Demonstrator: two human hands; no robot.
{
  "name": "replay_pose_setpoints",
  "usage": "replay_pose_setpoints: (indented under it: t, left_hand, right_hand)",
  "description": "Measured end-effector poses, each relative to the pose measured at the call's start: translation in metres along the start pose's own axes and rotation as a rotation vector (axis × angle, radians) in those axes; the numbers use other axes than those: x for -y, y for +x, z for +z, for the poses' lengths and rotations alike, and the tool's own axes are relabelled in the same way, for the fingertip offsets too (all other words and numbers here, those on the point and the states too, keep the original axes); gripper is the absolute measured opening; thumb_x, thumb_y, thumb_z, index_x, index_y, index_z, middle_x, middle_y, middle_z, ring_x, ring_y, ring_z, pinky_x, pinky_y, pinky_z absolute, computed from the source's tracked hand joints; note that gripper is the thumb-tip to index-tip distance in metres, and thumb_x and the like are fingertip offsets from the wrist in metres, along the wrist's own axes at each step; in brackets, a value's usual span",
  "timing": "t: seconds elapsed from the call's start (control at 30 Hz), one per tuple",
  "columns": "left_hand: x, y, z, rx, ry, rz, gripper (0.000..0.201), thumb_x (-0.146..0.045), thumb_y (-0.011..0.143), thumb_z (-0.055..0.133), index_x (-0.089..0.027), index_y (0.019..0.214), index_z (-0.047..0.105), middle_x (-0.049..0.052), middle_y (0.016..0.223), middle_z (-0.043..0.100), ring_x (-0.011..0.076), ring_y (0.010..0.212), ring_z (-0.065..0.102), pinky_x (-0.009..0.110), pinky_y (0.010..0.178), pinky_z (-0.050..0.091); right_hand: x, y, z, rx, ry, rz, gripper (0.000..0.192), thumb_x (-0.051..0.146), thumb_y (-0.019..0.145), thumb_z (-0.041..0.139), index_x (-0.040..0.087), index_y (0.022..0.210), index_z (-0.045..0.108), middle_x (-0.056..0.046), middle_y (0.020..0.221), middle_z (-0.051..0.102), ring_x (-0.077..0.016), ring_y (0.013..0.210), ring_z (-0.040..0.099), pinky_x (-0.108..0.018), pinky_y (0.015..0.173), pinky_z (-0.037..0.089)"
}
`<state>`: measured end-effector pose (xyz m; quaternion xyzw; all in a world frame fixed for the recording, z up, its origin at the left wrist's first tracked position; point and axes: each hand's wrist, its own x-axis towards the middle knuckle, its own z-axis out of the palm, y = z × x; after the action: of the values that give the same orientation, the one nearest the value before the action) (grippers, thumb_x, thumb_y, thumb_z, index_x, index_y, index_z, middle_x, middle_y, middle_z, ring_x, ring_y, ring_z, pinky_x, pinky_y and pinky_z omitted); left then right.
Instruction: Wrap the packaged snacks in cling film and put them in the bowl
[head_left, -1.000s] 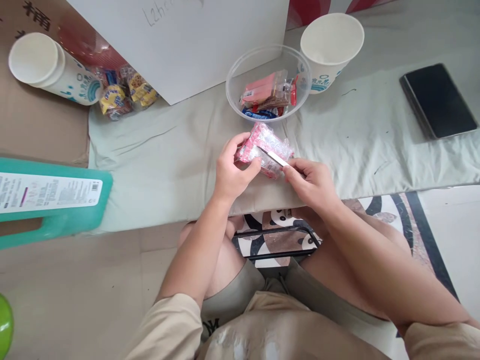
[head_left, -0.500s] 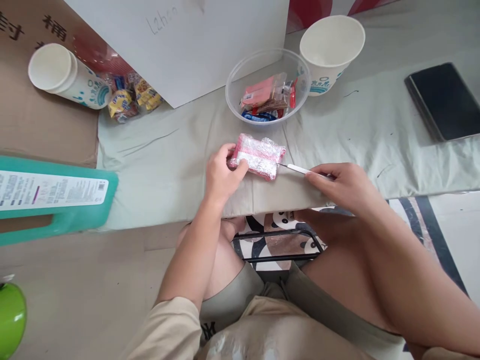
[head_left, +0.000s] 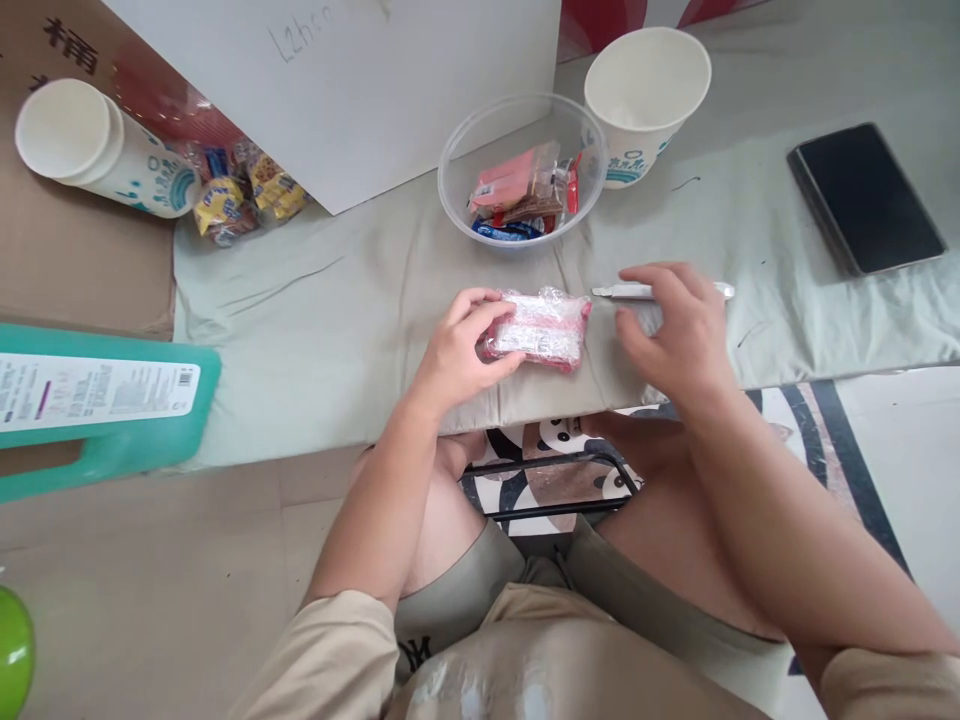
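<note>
Left hand (head_left: 457, 345) gripping wrapped pink packet (head_left: 541, 329) below clear bowl (head_left: 459, 160); right hand (head_left: 670, 325) open, fingers spread over white knife (head_left: 628, 291) right of packet

1. Table cloth (head_left: 337, 310): matt woven fabric, pale grey-green, creased.
2. Pink packet (head_left: 541, 330), on the cloth: crinkled glossy clear film.
3. Bowl (head_left: 457, 160), behind the packet: clear smooth plastic; shiny foil wrappers inside.
4. Cup (head_left: 646, 85), right of the bowl: matt printed paper.
5. Phone (head_left: 862, 195), far right of the packet: glossy black glass.
6. Jug (head_left: 105, 400), left of the packet: smooth teal plastic, paper label.
</note>
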<state>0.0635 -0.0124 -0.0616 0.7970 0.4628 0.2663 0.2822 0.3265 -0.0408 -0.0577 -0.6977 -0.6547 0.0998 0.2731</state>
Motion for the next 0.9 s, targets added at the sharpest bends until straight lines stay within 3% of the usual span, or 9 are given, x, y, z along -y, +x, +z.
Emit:
replay_pose_setpoints:
  t: [0.07, 0.13, 0.33, 0.47, 0.53, 0.6, 0.67, 0.73, 0.9]
  left_hand:
    - [-0.003, -0.001, 0.002, -0.001, -0.008, 0.003, 0.041, -0.026, 0.082, 0.076, -0.018, 0.122, 0.067, 0.011, 0.133, 0.059, 0.0199, 0.111, 0.067, 0.035, 0.101, 0.059]
    - [-0.004, -0.002, 0.003, -0.003, -0.007, -0.007, 0.041, -0.025, 0.082, 0.076, -0.019, 0.121, 0.066, 0.011, 0.133, 0.059, 0.0199, 0.111, 0.067, 0.035, 0.1, 0.059]
    - [0.0, 0.0, 0.004, 0.003, -0.012, -0.031, 0.041, -0.025, 0.081, 0.076, -0.02, 0.121, 0.066, 0.01, 0.133, 0.059, 0.0197, 0.107, 0.067, 0.035, 0.093, 0.061]
    - [-0.001, 0.0, 0.002, 0.024, -0.023, -0.053, 0.041, -0.027, 0.082, 0.076, -0.02, 0.121, 0.066, 0.01, 0.134, 0.058, 0.0229, 0.119, 0.065, 0.037, 0.098, 0.06]
    - [-0.002, 0.0, 0.001, 0.041, -0.025, -0.068, 0.041, -0.029, 0.082, 0.076, -0.021, 0.121, 0.066, 0.01, 0.134, 0.058, 0.0227, 0.119, 0.065, 0.037, 0.099, 0.06]
    - [-0.002, 0.001, 0.001, 0.047, -0.025, -0.085, 0.042, -0.03, 0.082, 0.077, -0.021, 0.122, 0.066, 0.009, 0.134, 0.058, 0.0215, 0.114, 0.066, 0.036, 0.095, 0.061]
    - [-0.002, 0.002, 0.001, 0.047, -0.03, -0.094, 0.043, -0.029, 0.081, 0.076, -0.022, 0.122, 0.066, 0.009, 0.133, 0.058, 0.0197, 0.107, 0.067, 0.035, 0.092, 0.061]
    - [-0.002, 0.003, 0.002, 0.045, -0.036, -0.088, 0.042, -0.029, 0.081, 0.076, -0.022, 0.121, 0.066, 0.009, 0.132, 0.059, 0.018, 0.103, 0.066, 0.034, 0.092, 0.06]
    - [-0.001, 0.006, 0.003, 0.034, -0.04, -0.044, 0.04, -0.027, 0.081, 0.075, -0.021, 0.119, 0.066, 0.009, 0.131, 0.059, 0.0184, 0.106, 0.066, 0.036, 0.096, 0.06]
  right_hand:
    - [0.004, -0.001, 0.001, 0.035, 0.064, -0.083, 0.036, 0.026, 0.087, 0.055, 0.026, 0.12, 0.068, -0.012, 0.123, 0.071, -0.0322, 0.117, 0.066, -0.052, 0.102, 0.051]
    - [0.003, 0.001, 0.0, 0.027, 0.084, -0.063, 0.033, 0.026, 0.086, 0.055, 0.027, 0.116, 0.068, -0.012, 0.12, 0.072, -0.032, 0.116, 0.067, -0.052, 0.102, 0.052]
    - [-0.029, 0.03, -0.019, -0.054, 0.082, 0.234, 0.035, 0.028, 0.081, 0.059, 0.021, 0.114, 0.069, -0.014, 0.119, 0.074, -0.031, 0.111, 0.068, -0.05, 0.099, 0.052]
    - [-0.061, 0.057, -0.049, -0.112, -0.139, 0.338, 0.039, 0.022, 0.084, 0.061, 0.015, 0.121, 0.069, -0.019, 0.126, 0.071, -0.0323, 0.123, 0.063, -0.048, 0.112, 0.043]
    - [-0.078, 0.07, -0.065, -0.122, -0.296, 0.477, 0.052, 0.025, 0.087, 0.065, 0.011, 0.137, 0.063, -0.024, 0.144, 0.061, -0.0353, 0.138, 0.054, -0.048, 0.118, 0.037]
    - [-0.094, 0.082, -0.08, -0.048, -0.395, 0.605, 0.08, 0.036, 0.084, 0.076, 0.005, 0.153, 0.047, -0.03, 0.156, 0.047, -0.0388, 0.148, 0.044, -0.048, 0.119, 0.036]
    - [-0.107, 0.092, -0.09, 0.092, -0.445, 0.704, 0.093, 0.045, 0.081, 0.081, 0.003, 0.156, 0.045, -0.035, 0.153, 0.049, -0.0415, 0.144, 0.048, -0.05, 0.111, 0.041]
    - [-0.115, 0.099, -0.095, 0.171, -0.461, 0.737, 0.09, 0.049, 0.081, 0.082, 0.003, 0.152, 0.051, -0.034, 0.143, 0.059, -0.0407, 0.133, 0.058, -0.049, 0.097, 0.045]
    - [-0.129, 0.103, -0.095, 0.171, -0.449, 0.732, 0.099, 0.06, 0.069, 0.087, -0.002, 0.142, 0.062, -0.033, 0.127, 0.068, -0.0391, 0.115, 0.066, -0.048, 0.078, 0.042]
